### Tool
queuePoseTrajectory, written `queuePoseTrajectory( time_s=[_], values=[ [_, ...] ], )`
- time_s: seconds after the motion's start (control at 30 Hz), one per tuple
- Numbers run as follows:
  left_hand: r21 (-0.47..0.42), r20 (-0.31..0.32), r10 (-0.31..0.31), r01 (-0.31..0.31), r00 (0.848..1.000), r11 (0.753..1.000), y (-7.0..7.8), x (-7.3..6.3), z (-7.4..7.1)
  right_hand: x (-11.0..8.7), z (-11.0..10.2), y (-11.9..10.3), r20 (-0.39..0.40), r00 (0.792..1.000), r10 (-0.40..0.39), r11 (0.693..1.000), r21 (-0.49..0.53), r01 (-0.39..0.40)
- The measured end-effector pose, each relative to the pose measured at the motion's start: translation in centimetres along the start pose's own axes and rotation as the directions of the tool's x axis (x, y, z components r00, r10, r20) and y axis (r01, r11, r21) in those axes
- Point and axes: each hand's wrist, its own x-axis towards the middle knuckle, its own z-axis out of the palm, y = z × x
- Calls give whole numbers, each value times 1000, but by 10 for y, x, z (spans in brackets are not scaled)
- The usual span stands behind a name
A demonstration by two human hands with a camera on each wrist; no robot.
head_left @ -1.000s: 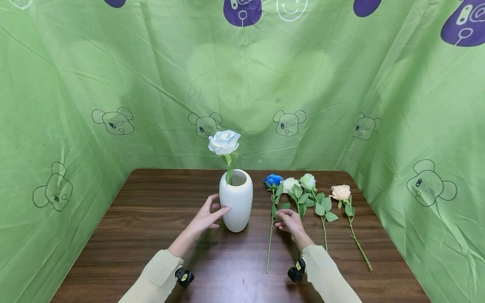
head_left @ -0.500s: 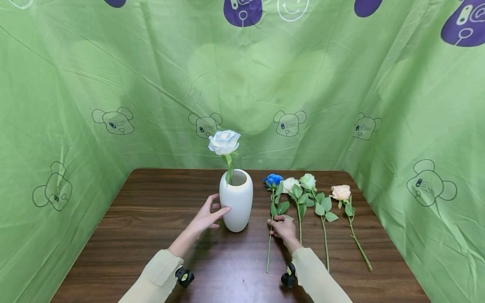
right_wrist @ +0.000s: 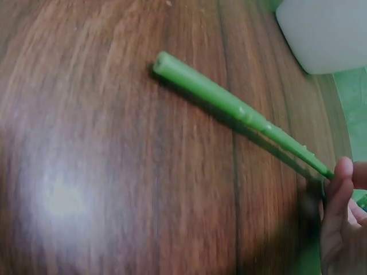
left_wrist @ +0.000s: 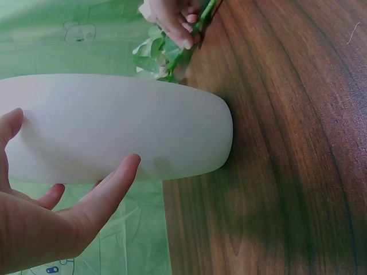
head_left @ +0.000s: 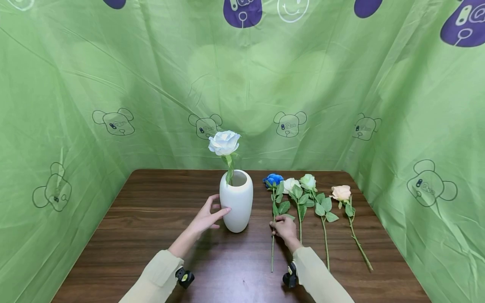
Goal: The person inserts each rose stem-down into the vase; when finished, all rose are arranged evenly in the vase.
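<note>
A white vase (head_left: 236, 206) stands upright on the table, with a pale blue-white rose (head_left: 224, 143) in its mouth. My left hand (head_left: 204, 216) is at the vase's left side, fingers spread and thumb against the front; in the left wrist view its fingertips (left_wrist: 131, 166) overlap the white wall. My right hand (head_left: 285, 229) pinches the stem of a blue rose (head_left: 273, 180) below its leaves. In the right wrist view the cut end of this green stem (right_wrist: 200, 86) points away from the hand, close over the wood with a shadow beneath.
Right of the blue rose lie a white rose (head_left: 290, 185), a pale green rose (head_left: 308, 182) and a peach rose (head_left: 341, 192), stems toward me. Green printed cloth (head_left: 242, 84) hangs behind and beside the brown wooden table (head_left: 159, 189).
My right hand has moved left and down onto the blue rose's stem and now pinches it. The stem's lower end has shifted slightly right. My left hand and the vase stay still.
</note>
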Motion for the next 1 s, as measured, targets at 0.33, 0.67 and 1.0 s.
queuePoseTrajectory(
  time_s=[0.33, 0.67, 1.0],
  values=[
    [0, 2, 2, -2, 1000, 1000, 1, 0, 0, 0, -19, -8, 86, 993, -80, 973, 224, 59],
    [-3, -4, 11, -11, 1000, 1000, -2, 0, 0, 38, -12, 32, -11, 945, -328, 890, 332, 313],
    [-1, -3, 9, -9, 1000, 1000, -1, 0, 0, 75, -10, 26, -128, 869, -478, 734, 486, 475]
  ],
)
